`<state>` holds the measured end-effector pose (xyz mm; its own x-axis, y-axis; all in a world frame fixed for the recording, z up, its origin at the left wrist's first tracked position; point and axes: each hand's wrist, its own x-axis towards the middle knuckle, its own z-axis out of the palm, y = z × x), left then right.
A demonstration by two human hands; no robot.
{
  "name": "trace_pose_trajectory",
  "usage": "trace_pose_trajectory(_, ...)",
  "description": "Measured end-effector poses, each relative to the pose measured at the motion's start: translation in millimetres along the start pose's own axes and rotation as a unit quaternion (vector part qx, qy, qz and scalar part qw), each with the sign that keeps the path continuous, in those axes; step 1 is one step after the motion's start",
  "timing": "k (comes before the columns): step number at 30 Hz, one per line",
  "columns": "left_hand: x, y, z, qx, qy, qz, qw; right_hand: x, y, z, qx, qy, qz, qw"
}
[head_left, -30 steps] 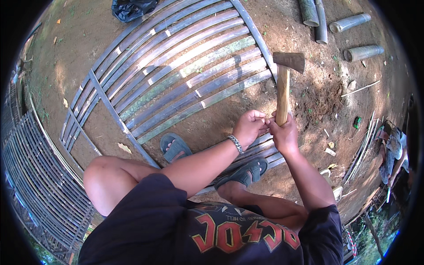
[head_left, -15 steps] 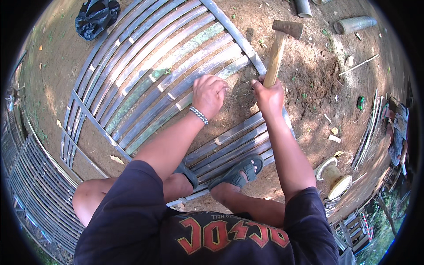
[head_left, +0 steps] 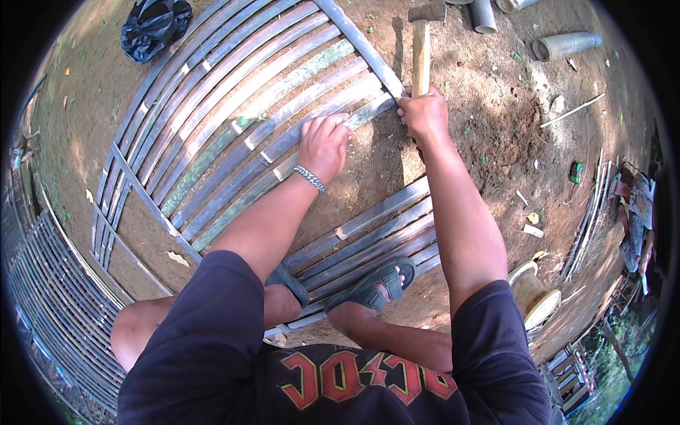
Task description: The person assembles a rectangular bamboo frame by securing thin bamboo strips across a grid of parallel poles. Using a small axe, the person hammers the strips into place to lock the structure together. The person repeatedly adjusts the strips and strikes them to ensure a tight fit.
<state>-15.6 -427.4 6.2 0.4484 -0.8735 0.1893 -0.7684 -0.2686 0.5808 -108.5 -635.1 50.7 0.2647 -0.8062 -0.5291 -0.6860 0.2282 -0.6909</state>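
Note:
My right hand is wrapped round the lower end of a hammer's pale wooden handle. The hammer points away from me, its brown metal head at the far end, above bare soil. Beside it on the left, my left hand, with a braided band at the wrist, rests over the end of a bamboo slat. Its fingers are curled together; whatever they pinch is too small to make out. The slats form a panel crossed by a long strip, whose near end lies close to my right hand.
My sandalled foot stands on more slats near me. A black plastic bag lies far left. Cut bamboo tubes lie far right, with a green tape measure-like object and a yellowish spool nearer. Another slatted panel sits at left.
Both hands have moved farther from me. The hammer has gone up and left with my right hand, and its handle now points more directly away.

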Motion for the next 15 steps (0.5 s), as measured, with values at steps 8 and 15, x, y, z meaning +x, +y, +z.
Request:
trace_pose_trajectory(8,-1.0,-1.0,2.7,-0.001,0.013,0.001,1.000,2.3,4.6,2.8,0.005,-0.002,0.006,1.000)
trace_pose_trajectory(15,-0.6,0.8,3.4,-0.001,0.030,0.005,1.000,5.2,10.5,5.4,-0.012,0.004,-0.015,1.000)
